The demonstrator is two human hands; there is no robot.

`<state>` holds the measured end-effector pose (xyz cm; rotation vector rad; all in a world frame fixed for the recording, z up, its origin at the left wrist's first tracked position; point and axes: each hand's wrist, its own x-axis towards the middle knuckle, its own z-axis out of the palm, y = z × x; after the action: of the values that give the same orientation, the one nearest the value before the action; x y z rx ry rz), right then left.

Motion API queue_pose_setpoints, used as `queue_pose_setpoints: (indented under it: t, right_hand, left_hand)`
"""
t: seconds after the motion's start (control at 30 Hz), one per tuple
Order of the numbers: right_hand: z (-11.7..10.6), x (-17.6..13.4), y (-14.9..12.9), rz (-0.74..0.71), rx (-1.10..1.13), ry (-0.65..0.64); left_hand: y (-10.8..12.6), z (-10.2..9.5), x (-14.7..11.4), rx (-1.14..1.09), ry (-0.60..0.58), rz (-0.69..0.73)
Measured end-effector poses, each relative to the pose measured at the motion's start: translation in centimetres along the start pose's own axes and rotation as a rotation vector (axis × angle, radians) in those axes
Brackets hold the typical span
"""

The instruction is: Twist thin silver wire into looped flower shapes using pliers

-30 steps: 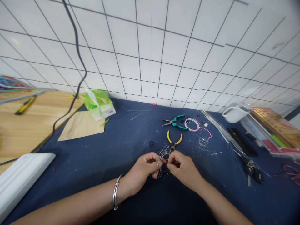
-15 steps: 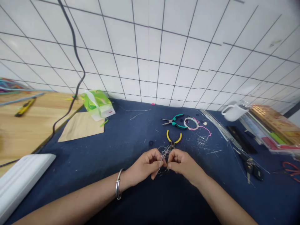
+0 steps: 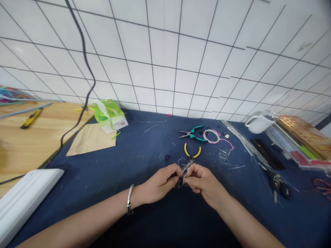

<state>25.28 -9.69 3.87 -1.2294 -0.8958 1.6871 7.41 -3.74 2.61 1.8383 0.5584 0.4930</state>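
Between my two hands is a tangled bunch of thin silvery wire, with loops sticking up above the fingers. My left hand pinches it from the left, thumb against the forefinger. From the other side my right hand grips the bunch between thumb and fingertips. Just beyond the fingertips lie yellow-handled pliers, their jaws partly hidden behind the wire. Farther back are teal-handled long-nose pliers, touching a pale ring wound with pink cord.
Wire offcuts and a bundle of straight wires lie at the right, near keys, a white mug and stacked books. Leftward are brown paper, a green packet, a white box and a yellow cutter.
My left fingers have curled in closer around the wire bunch, and the bunch has turned in my hands. My right fingers have shifted on it slightly. The pliers stay put.
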Motion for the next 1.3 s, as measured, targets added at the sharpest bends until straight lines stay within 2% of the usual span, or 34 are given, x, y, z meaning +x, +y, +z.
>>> queue_pose_setpoints:
  t: [0.17, 0.3, 0.43, 0.57, 0.63, 0.77, 0.93, 1.03, 1.13, 1.2, 1.3]
  right_hand:
    - [0.3, 0.1, 0.4, -0.028, 0.053, 0.061]
    - [0.5, 0.3, 1.0, -0.062, 0.203, 0.121]
    - [0.8, 0.4, 1.4, -0.078, 0.348, 0.16]
    - [1.1, 0.4, 1.7, -0.1, 0.293, 0.15]
    - [1.3, 0.3, 1.7, -0.098, 0.247, 0.146]
    - [1.4, 0.2, 1.5, -0.084, 0.189, 0.135]
    - [1.1, 0.4, 1.5, -0.051, 0.133, 0.114]
    - [0.9, 0.4, 1.5, -0.071, -0.057, 0.142]
    - [1.0, 0.1, 1.2, -0.199, -0.442, 0.211]
    - [1.2, -0.2, 1.0, -0.329, -0.675, 0.24]
    - [1.3, -0.5, 1.0, -0.443, -0.834, 0.241]
  left_hand:
    - [-0.2, -0.7, 0.5, -0.087, -0.064, -0.064]
    - [-0.5, -0.9, 0.6, -0.122, -0.115, -0.13]
    - [-1.0, -0.5, 0.5, -0.155, -0.093, -0.193]
    - [-1.3, 0.0, 0.3, -0.173, -0.075, -0.2]
    - [-1.2, 0.0, 0.2, -0.097, -0.058, -0.137]
    - [-0.8, -0.3, 0.3, 0.201, 0.012, 0.003]
    - [-0.6, -0.7, 0.3, 0.375, 0.03, 0.062]
    - [-0.6, -0.9, 0.2, 0.434, 0.052, 0.085]
    - [-0.7, -0.9, 0.2, 0.419, 0.039, 0.089]
    - [-0.7, -0.9, 0.2, 0.25, 0.024, -0.008]
    - [-0.9, -0.7, 0.2, -0.26, -0.019, -0.268]
